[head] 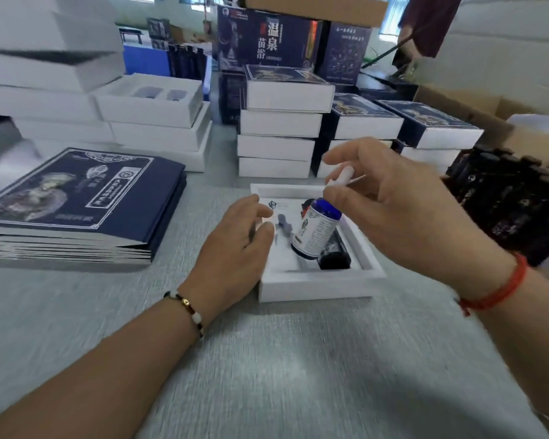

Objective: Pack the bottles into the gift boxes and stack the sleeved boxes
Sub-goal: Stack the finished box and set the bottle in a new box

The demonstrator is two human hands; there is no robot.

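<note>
An open white gift box (317, 288) lies on the table in front of me. My right hand (403, 213) holds a blue spray bottle (317, 231) with a white label and white nozzle by its top, tilted over the box's insert. A dark bottle (335, 256) lies in the right slot of the box. My left hand (235, 245) rests on the box's left side with fingers spread, holding nothing. Sleeved navy boxes (286, 122) are stacked behind the open box.
A pile of flat navy sleeves (76, 201) lies at the left. Empty white boxes (152, 103) are stacked at the back left. A tray of dark bottles (514, 204) and a cardboard carton (488, 106) stand at the right. A person stands at the far right.
</note>
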